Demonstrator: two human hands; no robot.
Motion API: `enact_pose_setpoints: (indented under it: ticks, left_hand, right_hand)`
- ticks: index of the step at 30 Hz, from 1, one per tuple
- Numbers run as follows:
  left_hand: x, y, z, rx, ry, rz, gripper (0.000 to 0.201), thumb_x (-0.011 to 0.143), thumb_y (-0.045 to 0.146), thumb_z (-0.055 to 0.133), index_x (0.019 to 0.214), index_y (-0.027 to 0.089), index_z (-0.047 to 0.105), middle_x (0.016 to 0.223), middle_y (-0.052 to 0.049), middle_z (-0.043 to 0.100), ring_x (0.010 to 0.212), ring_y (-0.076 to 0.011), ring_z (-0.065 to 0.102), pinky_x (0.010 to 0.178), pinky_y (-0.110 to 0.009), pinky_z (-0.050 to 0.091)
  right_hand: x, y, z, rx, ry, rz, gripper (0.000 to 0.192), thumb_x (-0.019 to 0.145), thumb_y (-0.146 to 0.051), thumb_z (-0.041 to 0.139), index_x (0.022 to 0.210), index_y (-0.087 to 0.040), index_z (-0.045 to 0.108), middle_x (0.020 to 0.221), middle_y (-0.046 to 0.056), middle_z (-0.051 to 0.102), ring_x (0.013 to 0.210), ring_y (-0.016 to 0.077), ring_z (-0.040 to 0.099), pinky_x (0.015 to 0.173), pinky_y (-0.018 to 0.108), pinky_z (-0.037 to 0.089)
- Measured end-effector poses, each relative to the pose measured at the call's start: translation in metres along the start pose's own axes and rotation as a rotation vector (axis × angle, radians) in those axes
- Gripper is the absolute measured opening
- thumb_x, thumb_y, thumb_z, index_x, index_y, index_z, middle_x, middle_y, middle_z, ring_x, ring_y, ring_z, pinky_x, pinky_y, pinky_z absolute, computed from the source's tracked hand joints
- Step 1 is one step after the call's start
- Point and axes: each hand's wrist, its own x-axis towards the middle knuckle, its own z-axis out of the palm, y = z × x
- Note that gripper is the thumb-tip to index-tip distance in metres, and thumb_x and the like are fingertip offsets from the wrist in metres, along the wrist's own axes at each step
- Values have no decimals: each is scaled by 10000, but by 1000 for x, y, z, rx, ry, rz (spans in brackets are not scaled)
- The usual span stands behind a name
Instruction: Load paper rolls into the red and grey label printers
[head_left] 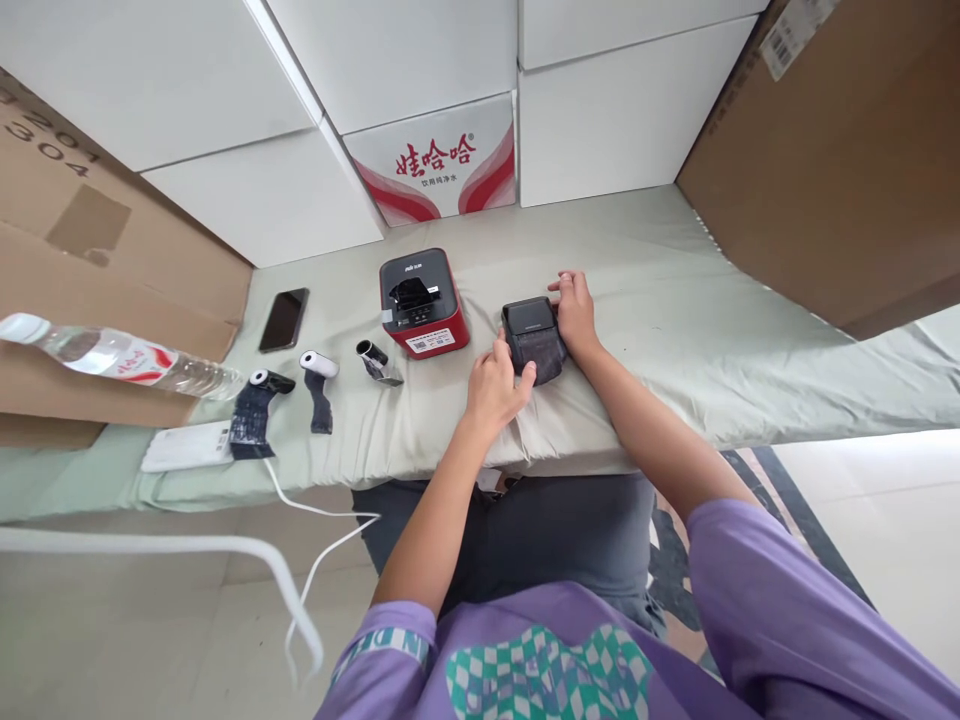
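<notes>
A small black device that looks like a portable printer (529,316) lies on the cloth-covered surface in front of me, with a dark strip (543,360) over its near part. My left hand (495,388) is closed on its left side, fingers along the edge and thumb on the dark strip. Against the right edge rests my right hand (576,312), its fingers loosely bent and apart, reaching past the far corner. To the left stands a red and black box-shaped printer (439,333) with a glossy black piece on top.
Small rolls with dark strips, one black (373,356), one white (319,364) and another dark (271,383), lie left. Beyond them are a phone (284,320), a white power bank (187,447) with a cable and a water bottle (127,357). Cardboard boxes (840,170) flank the surface; white boxes (600,130) stand behind.
</notes>
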Motion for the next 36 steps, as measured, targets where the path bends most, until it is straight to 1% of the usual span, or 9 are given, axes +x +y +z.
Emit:
enact_pose_setpoints:
  ticks: [7,13,18,23,27,29,31,33,36]
  left_hand:
    - [0,0,2,34,14,2,509,1009,395,526,1402,77,458,1376,-293,682,1264,-397,700,1147,-536,499]
    - [1,0,2,49,20,-10,552,1010,425,533,1444,93,456,1379,-276,687,1229,-385,719,1124,-523,517]
    - [2,5,-1,83,5,-34,568,1013,435,526,1435,58,472,1310,-285,718,1172,-398,735,1107,-531,518]
    - [4,7,-4,104,-18,-58,585,1017,449,511,1428,36,469,1279,-291,727,1140,-420,737,1093,-537,520]
    - [3,-1,-2,41,11,-52,472,1006,443,536,1361,134,494,1249,-227,742,1128,-390,747,1093,-511,523]
    - [2,-6,0,-16,43,-60,341,1006,409,533,1267,190,507,1196,-191,753,1131,-373,747,1078,-500,527]
    - [1,-10,1,-98,78,-107,197,1021,380,494,1150,231,490,1155,-168,759,1116,-361,748,1025,-493,544]
    - [1,-13,2,-197,116,-162,113,1041,370,450,1068,260,441,1183,-154,761,1115,-342,748,974,-474,556]
    - [1,-14,0,-281,128,-206,114,1056,380,443,1021,281,399,1154,-113,770,1118,-308,749,943,-437,558]
  right_hand:
    - [-1,-1,1,22,25,10,594,995,-830,329,1149,-289,521,1148,80,709,871,222,719,936,418,583]
    - [-2,-1,1,10,33,12,580,998,-825,321,1139,-298,517,1126,66,708,866,216,708,929,404,576]
    - [-1,-1,0,15,35,20,471,1033,-724,368,1130,-288,521,1095,65,719,860,217,713,947,418,575]
    - [0,-2,-1,13,27,31,499,1012,-752,395,1141,-289,528,1071,62,716,872,222,714,949,416,570]
    - [1,-1,0,8,26,17,566,984,-818,381,1129,-290,524,1066,60,718,872,223,712,940,414,568]
    - [1,-1,0,-2,21,13,612,963,-860,354,1125,-291,513,1072,60,710,879,221,710,931,406,565]
    - [1,-4,-2,-16,19,-4,632,951,-881,337,1106,-294,511,1044,56,703,883,225,707,917,404,565]
    - [-2,-9,-6,-47,42,-45,616,960,-870,336,1052,-292,529,932,49,692,871,242,698,912,417,566]
    - [-9,-21,-14,-106,84,-112,599,994,-825,327,961,-284,582,692,25,616,794,272,681,925,454,562]
